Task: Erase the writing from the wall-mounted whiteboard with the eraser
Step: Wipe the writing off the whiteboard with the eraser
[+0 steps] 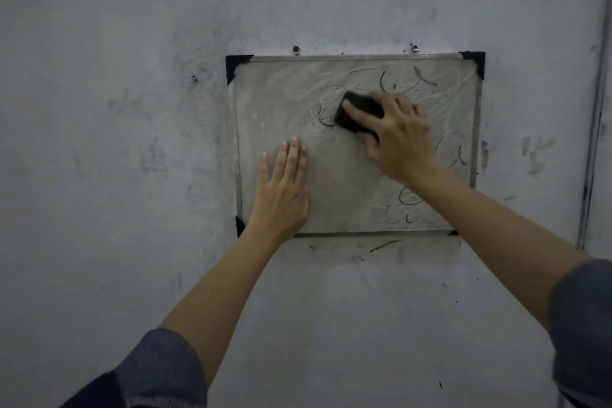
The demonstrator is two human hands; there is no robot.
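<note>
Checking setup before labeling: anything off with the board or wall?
Whiteboard hangs slightly crooked, its frame tilted on the wall. Dark smudges and stray marker strokes spill onto that wall, notably below the bottom edge.

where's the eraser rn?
In the head view, the eraser is pressed against the upper middle of the whiteboard, gripped by the right hand, up and right of the flat left hand.
</note>
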